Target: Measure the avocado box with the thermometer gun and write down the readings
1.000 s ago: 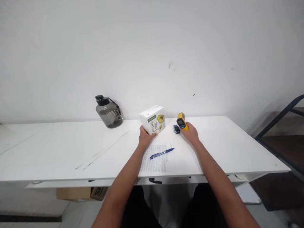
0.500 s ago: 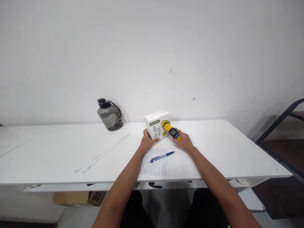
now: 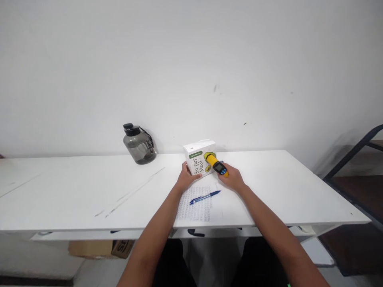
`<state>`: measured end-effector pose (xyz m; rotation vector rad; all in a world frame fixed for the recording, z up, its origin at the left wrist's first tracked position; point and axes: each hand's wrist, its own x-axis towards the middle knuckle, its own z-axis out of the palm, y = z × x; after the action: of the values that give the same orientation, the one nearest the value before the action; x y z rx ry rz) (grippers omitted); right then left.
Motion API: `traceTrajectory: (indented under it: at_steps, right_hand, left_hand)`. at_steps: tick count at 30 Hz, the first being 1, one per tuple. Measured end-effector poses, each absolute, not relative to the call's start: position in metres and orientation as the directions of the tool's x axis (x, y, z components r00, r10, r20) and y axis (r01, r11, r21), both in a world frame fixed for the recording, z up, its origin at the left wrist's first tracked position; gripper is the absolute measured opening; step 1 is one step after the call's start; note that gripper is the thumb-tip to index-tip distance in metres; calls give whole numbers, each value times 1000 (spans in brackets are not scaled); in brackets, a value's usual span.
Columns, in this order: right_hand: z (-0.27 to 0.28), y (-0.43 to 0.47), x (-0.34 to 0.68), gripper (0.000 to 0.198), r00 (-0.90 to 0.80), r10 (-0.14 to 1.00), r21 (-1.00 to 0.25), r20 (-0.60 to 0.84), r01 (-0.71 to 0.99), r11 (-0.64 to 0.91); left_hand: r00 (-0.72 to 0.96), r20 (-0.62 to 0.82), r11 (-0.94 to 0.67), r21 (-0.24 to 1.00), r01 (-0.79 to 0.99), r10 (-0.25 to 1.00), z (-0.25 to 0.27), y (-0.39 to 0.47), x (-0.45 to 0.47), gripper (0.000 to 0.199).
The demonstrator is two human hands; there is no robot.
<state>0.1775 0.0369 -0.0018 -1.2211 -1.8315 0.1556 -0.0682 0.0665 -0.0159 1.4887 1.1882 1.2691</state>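
Note:
A white box (image 3: pixel 196 159) printed "Su-per Meal" with avocado pictures stands on the table, its front turned toward me. My left hand (image 3: pixel 186 178) grips its lower left side, thumb across the front. Wrapped round the handle of a yellow and black infrared thermometer (image 3: pixel 218 166) is my right hand (image 3: pixel 232 176). The thermometer's nose points at the avocado picture on the box's right side; I cannot tell if it touches. Below the box lies a sheet of paper (image 3: pixel 194 213) covered in writing, with a blue pen (image 3: pixel 205 197) resting across it.
A grey see-through jug (image 3: pixel 139 148) with a black lid stands on the white table (image 3: pixel 74 191), near the wall, to the left. Under the table on the left is a cardboard box (image 3: pixel 92 248). A dark metal frame (image 3: pixel 353 153) rises beyond the table's right end.
The whole view has shifted very slightly. Both hands keep their hold, and the box and the thermometer stay in nearly the same place.

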Motion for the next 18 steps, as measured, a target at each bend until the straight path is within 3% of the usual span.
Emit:
traceTrajectory:
  at_steps: [8,18]
  right_hand:
    - [2,34,176,42,-111,817,-564,566,670,482]
    - [7,33,179,34,-91,820,-606,565,628,487]
  left_hand:
    - [61,221,-227,965,131,973,-15,66,-69,94]
    - [18,281,-281,951,127,960,-8,61,-64,94]
